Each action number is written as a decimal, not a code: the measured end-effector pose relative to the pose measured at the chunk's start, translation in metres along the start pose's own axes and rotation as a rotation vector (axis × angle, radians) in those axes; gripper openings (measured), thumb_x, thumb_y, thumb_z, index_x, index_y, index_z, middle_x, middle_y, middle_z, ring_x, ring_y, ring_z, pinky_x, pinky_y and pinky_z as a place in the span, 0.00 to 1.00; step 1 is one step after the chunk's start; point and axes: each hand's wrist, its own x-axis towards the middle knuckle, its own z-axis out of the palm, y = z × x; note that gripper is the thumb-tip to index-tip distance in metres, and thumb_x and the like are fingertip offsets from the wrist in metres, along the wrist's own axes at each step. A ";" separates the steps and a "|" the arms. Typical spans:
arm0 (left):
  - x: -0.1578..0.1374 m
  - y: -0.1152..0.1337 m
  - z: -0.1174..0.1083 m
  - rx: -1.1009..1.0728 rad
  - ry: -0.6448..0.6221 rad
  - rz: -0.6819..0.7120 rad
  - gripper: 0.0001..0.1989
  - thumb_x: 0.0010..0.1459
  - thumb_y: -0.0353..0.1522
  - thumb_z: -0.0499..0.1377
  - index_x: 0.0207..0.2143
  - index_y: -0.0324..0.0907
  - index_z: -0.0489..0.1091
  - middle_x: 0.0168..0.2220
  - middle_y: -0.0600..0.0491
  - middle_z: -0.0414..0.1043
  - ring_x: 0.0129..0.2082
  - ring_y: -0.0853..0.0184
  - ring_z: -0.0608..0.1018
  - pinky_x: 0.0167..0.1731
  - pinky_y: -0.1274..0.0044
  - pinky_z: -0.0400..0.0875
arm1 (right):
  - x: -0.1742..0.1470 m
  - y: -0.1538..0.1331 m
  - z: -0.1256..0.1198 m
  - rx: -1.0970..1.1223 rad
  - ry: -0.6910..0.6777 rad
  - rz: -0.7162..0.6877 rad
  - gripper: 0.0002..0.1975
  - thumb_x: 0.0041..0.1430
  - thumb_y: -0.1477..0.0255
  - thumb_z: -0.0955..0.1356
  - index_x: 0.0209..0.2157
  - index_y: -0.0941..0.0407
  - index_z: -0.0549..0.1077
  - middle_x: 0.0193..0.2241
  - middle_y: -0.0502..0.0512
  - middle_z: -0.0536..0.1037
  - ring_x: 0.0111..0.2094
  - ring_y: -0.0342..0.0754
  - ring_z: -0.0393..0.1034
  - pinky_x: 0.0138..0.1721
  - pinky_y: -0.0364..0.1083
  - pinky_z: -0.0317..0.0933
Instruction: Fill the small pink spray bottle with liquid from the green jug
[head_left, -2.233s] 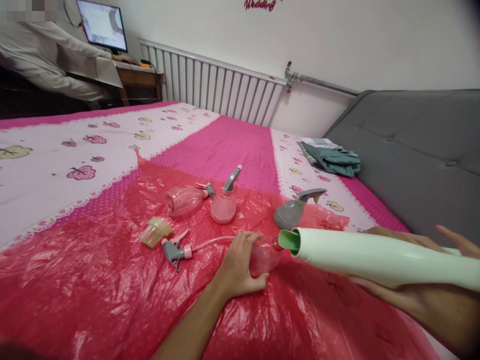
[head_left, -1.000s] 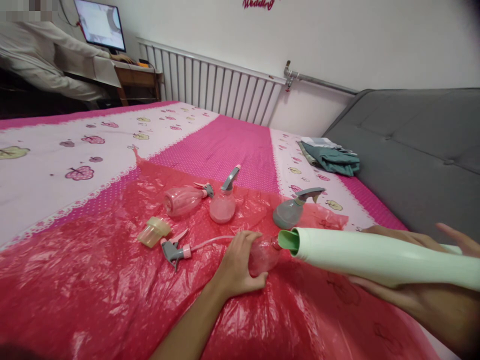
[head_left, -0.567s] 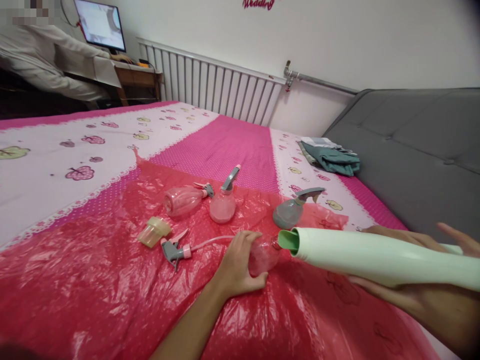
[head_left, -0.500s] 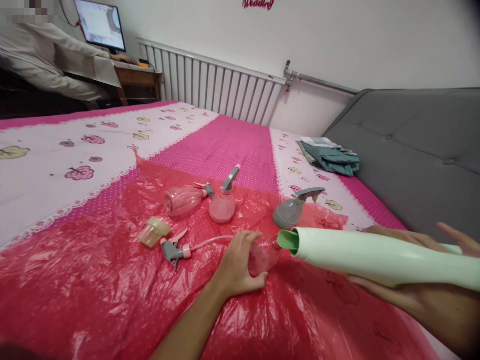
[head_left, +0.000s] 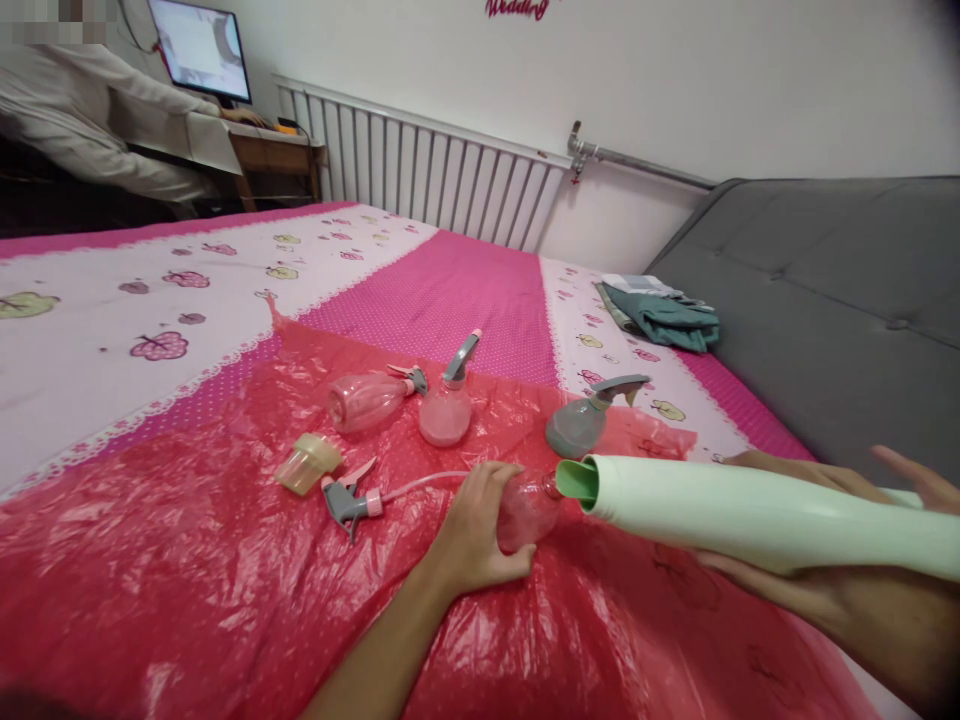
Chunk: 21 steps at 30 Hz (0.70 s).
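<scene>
The left hand [head_left: 472,530] curls around a clear pink bottle [head_left: 527,515], thumb low on one side and fingers over the other, steadying it aslant with its neck toward the right. The right hand [head_left: 832,600] grips a pale green pitcher [head_left: 720,508], fingers showing above and below it. The pitcher's darker green inner lip sits right at the bottle's mouth; whether they touch, or anything flows, I cannot tell. No marking can be made out on either container, and the bottle's contents are unclear through the tint.

Left of the left hand lies a grey-and-pink spray head [head_left: 352,505], its thin tube running toward that hand. Near it lies a pale yellow cup-like piece [head_left: 307,463]. Farther back, a long pink bottle [head_left: 367,402] lies on its side, a round bottle [head_left: 445,415] stands upright and looks cloudy inside, and a smoky grey bottle [head_left: 576,428] leans; each carries a sprayer.

All this is on a crinkled red plastic sheet [head_left: 187,590] over a patterned bedspread [head_left: 480,280]. Beyond are folded clothes [head_left: 660,315], a radiator [head_left: 427,165] and a person at a monitor [head_left: 201,50], whose screen is illegible. Red wall lettering [head_left: 519,9] reads "Wedding".
</scene>
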 end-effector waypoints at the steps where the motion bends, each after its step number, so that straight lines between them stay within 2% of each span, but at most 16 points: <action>1: 0.000 0.000 0.000 -0.002 -0.002 -0.002 0.42 0.44 0.30 0.66 0.61 0.47 0.55 0.57 0.44 0.66 0.57 0.48 0.72 0.59 0.54 0.70 | 0.000 0.000 0.000 -0.020 0.002 -0.022 0.35 0.58 0.35 0.63 0.53 0.46 0.72 0.49 0.50 0.77 0.44 0.58 0.74 0.66 0.67 0.47; 11: 0.000 0.000 0.000 0.004 0.004 0.002 0.42 0.44 0.30 0.66 0.61 0.47 0.55 0.56 0.44 0.66 0.57 0.48 0.73 0.59 0.53 0.70 | 0.000 -0.001 0.001 -0.056 0.031 -0.087 0.33 0.62 0.37 0.60 0.52 0.47 0.72 0.50 0.51 0.77 0.43 0.57 0.73 0.64 0.67 0.49; 16: 0.000 0.000 0.000 0.006 0.004 0.004 0.41 0.44 0.30 0.67 0.61 0.46 0.56 0.56 0.43 0.66 0.56 0.49 0.73 0.58 0.55 0.71 | 0.002 -0.001 0.001 -0.047 0.005 -0.048 0.36 0.60 0.35 0.61 0.53 0.48 0.72 0.50 0.52 0.77 0.44 0.57 0.73 0.64 0.67 0.49; 21: 0.001 0.001 -0.001 0.004 0.011 0.015 0.41 0.44 0.30 0.67 0.61 0.46 0.56 0.56 0.43 0.66 0.56 0.49 0.73 0.58 0.55 0.71 | 0.001 -0.001 0.000 -0.050 0.022 -0.071 0.35 0.60 0.36 0.61 0.53 0.48 0.72 0.50 0.52 0.77 0.44 0.57 0.73 0.64 0.67 0.49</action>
